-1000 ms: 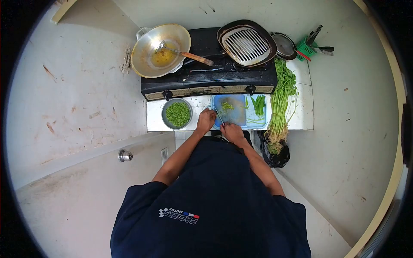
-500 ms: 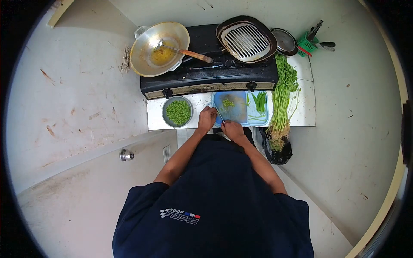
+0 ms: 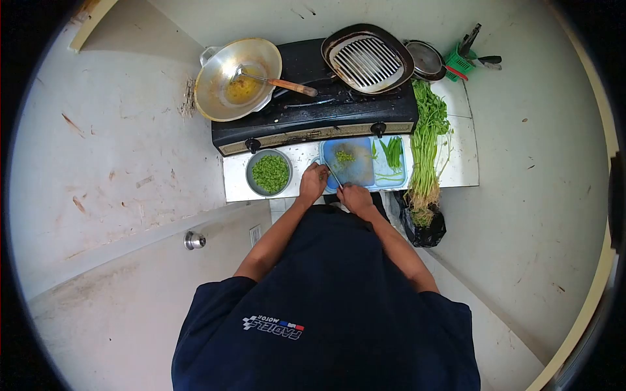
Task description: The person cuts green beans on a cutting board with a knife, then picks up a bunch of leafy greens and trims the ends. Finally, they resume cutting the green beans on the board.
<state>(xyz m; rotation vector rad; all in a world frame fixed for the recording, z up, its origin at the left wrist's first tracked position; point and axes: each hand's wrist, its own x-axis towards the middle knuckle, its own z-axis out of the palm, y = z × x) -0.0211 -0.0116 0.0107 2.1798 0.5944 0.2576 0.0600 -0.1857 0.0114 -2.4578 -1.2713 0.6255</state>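
My right hand (image 3: 355,197) is closed round the handle of a knife (image 3: 334,176), whose thin blade slants up and left over the blue cutting board (image 3: 357,171). By the blade's tip, at the board's left edge, my left hand (image 3: 314,180) is closed with fingertips together; what it pinches is too small to make out. A small heap of chopped green pieces (image 3: 344,156) lies on the board. Whole green pods (image 3: 393,153) rest on the light-blue right part. Left of my hands stands a grey bowl (image 3: 249,177) holding finely chopped greens (image 3: 270,173).
Behind the board is a black two-burner stove (image 3: 313,117). It carries a wok (image 3: 212,98) with a wooden-handled ladle (image 3: 290,86) and a grill pan (image 3: 368,62). A bunch of leafy greens (image 3: 427,137) lies at right, near a green basket (image 3: 460,63) of utensils and a black bag (image 3: 430,233).
The view has shifted slightly. Both hands and the knife hold nearly the same place on the board, and the chopped pieces look unchanged.
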